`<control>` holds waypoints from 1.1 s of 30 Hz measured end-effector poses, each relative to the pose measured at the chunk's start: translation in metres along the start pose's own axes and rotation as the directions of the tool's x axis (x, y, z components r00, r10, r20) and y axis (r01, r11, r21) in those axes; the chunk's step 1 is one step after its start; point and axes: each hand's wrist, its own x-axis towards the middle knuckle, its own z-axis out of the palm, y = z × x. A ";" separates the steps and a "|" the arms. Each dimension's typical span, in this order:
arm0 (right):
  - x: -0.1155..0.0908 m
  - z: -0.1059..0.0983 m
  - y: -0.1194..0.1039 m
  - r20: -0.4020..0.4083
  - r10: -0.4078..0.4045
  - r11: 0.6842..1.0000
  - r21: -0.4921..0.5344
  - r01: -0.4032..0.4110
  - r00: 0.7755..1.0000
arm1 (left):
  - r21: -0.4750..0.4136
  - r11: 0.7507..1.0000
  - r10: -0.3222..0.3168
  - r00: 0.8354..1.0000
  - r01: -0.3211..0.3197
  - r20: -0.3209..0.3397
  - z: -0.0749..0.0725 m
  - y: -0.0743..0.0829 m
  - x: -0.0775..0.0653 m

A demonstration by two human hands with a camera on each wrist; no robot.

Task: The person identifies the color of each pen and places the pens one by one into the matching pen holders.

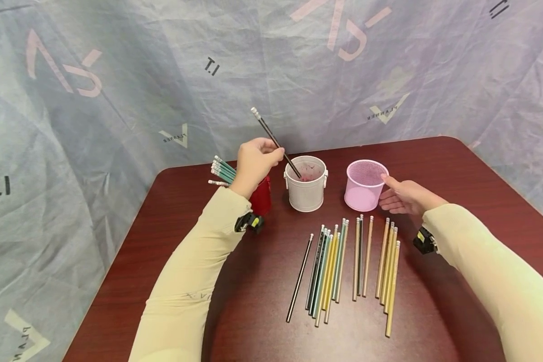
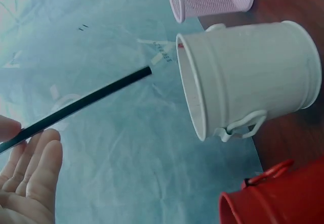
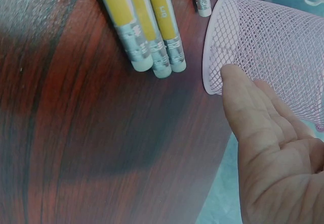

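Pencil (image 1: 270, 131), black, white-erasered – pinched between thumb and fingers of the left hand (image 1: 258, 163), slanted, eraser up, lower end just off the mouth of the white pail (image 1: 305, 196). Right hand (image 1: 404, 196): fingers extended beside the pink mesh cup (image 1: 363, 196), thumb at its rim; firmness of contact cannot be told. Red pail (image 1: 261, 198), partly behind the left wrist, with teal pencils (image 1: 226, 171) leaning out. Loose pencils (image 1: 330, 266) – black, teal, yellow, tan – laid roughly parallel, erasers toward the containers. Surface: reddish-brown wood-grain table (image 1: 434, 166). Behind: creased grey-blue cloth (image 1: 253, 80), printed with lettering and check marks.
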 end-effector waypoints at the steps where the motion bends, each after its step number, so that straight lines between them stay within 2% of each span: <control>1: 0.000 0.000 0.000 0.002 0.000 1.000 0.000 0.000 1.000 | 0.030 1.000 -0.004 1.000 0.004 0.000 0.002 0.002 0.003; 4: 0.000 -0.002 0.001 0.005 -0.007 1.000 -0.001 0.007 1.000 | 0.145 0.989 0.002 1.000 -0.002 0.000 0.010 0.003 0.012; 9: 0.001 -0.002 0.002 -0.008 -0.015 1.000 -0.013 0.015 1.000 | 0.303 0.953 0.025 0.999 -0.033 0.030 0.022 -0.004 0.022; 15: -0.001 0.000 0.001 -0.014 -0.018 1.000 0.004 0.018 1.000 | 0.356 0.934 -0.017 0.998 -0.007 0.064 0.034 -0.017 0.023; 22: 0.000 0.000 0.002 -0.024 -0.008 1.000 0.028 0.009 1.000 | 0.459 0.888 -0.068 0.993 0.015 0.099 0.043 -0.024 0.022; 26: 0.001 0.000 0.004 -0.030 -0.011 0.999 0.036 0.012 0.999 | 0.456 0.889 -0.108 0.988 0.045 0.111 0.047 -0.031 0.022; 30: 0.010 -0.007 0.013 0.003 -0.041 0.995 0.086 0.041 0.999 | 0.431 0.900 -0.135 0.984 0.071 0.120 0.049 -0.036 0.021; 33: 0.014 -0.011 0.018 0.019 -0.056 0.994 0.099 0.054 0.998 | 0.438 0.896 -0.143 0.981 0.073 0.128 0.049 -0.039 0.019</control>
